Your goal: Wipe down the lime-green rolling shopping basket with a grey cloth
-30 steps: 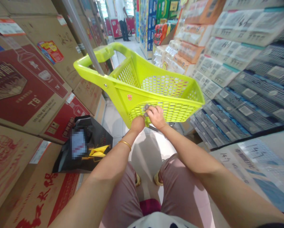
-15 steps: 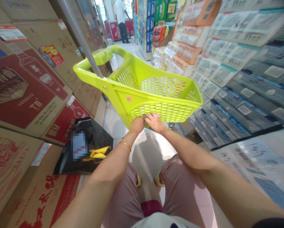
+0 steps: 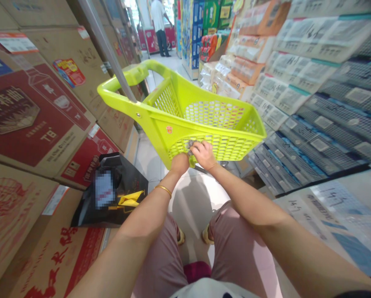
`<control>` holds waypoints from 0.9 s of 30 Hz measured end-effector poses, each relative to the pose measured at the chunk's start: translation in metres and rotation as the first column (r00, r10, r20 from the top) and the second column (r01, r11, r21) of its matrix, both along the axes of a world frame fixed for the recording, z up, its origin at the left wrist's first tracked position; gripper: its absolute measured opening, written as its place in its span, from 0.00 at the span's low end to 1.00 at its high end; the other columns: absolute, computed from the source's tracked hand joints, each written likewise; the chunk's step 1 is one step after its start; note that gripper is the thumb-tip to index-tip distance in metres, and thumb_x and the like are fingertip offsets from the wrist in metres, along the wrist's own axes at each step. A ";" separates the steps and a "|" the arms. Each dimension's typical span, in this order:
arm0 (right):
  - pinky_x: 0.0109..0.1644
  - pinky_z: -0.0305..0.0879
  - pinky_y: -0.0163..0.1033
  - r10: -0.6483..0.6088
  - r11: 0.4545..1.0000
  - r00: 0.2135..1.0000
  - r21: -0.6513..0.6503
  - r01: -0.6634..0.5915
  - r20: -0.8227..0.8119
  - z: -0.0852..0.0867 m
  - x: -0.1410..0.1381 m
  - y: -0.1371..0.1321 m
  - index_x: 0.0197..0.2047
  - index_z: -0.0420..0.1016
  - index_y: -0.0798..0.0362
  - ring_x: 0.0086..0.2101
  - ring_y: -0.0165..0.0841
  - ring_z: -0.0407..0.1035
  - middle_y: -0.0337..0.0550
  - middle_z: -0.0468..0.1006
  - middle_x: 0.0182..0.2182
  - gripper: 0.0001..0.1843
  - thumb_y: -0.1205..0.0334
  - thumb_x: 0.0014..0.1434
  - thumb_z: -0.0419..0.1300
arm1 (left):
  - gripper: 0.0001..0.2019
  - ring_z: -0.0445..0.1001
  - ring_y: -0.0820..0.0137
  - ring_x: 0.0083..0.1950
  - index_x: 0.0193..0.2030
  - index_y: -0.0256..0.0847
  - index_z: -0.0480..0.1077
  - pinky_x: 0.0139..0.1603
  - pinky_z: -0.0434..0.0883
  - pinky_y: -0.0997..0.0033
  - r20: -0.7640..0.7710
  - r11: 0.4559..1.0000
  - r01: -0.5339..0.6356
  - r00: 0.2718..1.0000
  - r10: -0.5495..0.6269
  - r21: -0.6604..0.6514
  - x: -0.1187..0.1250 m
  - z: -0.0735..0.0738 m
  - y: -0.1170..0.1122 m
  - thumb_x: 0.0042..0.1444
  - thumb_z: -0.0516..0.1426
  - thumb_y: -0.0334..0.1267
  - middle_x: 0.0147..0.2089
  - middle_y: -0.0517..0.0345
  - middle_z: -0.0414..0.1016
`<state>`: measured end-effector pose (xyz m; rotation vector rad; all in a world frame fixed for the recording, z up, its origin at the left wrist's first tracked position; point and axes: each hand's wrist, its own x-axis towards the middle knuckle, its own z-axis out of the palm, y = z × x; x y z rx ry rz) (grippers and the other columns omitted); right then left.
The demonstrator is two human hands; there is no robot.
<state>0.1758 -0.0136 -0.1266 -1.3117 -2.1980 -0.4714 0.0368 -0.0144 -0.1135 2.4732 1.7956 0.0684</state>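
A lime-green shopping cart (image 3: 204, 124) with a perforated basket stands side-on in front of me. Close to its near side, my left hand (image 3: 179, 162) is closed, and its fingers are mostly hidden behind the wrist. My right hand (image 3: 204, 154) meets it, fingers curled over a small greyish, lumpy thing (image 3: 191, 144) that sticks out between the two hands. What exactly it is cannot be made out. A gold bangle (image 3: 163, 189) circles my left wrist. Whether either hand touches the basket is unclear.
Stacked cartons (image 3: 20, 103) line the left side, with a black bag (image 3: 132, 217) lying against them. Tissue packs (image 3: 297, 82) are piled along the right. A metal pole (image 3: 106, 45) rises by the cart's handle. Farther up the aisle stands a person (image 3: 159, 25).
My right hand has lifted slightly and its fingers have curled more, and more of the small greyish thing shows above the left hand. The cart keeps its place.
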 end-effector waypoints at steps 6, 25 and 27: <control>0.45 0.51 0.42 0.131 0.988 0.972 -0.106 -0.112 0.195 -0.020 0.004 -0.007 0.45 0.74 0.48 0.44 0.37 0.56 0.43 0.73 0.48 0.14 0.63 0.65 0.48 | 0.15 0.77 0.62 0.46 0.42 0.33 0.73 0.46 0.72 0.67 0.001 1.000 0.015 1.000 -0.016 0.004 -0.001 0.004 -0.003 0.58 0.47 0.27 0.43 0.43 0.77; 0.51 0.51 0.44 0.010 0.994 0.994 0.110 0.002 -0.108 0.023 0.002 0.000 0.45 0.75 0.46 0.47 0.39 0.54 0.44 0.72 0.45 0.13 0.63 0.62 0.51 | 0.18 0.75 0.64 0.44 0.41 0.36 0.73 0.45 0.69 0.68 0.102 0.994 -0.033 0.995 0.023 0.101 0.001 0.034 -0.017 0.64 0.43 0.39 0.42 0.45 0.76; 0.51 0.51 0.44 0.027 0.992 0.994 0.125 -0.014 -0.109 0.015 0.004 0.000 0.45 0.75 0.47 0.47 0.39 0.54 0.44 0.72 0.45 0.12 0.62 0.62 0.52 | 0.15 0.74 0.65 0.45 0.44 0.36 0.71 0.47 0.68 0.69 0.156 0.979 -0.059 0.987 0.029 0.194 0.003 0.037 -0.018 0.63 0.44 0.36 0.43 0.47 0.76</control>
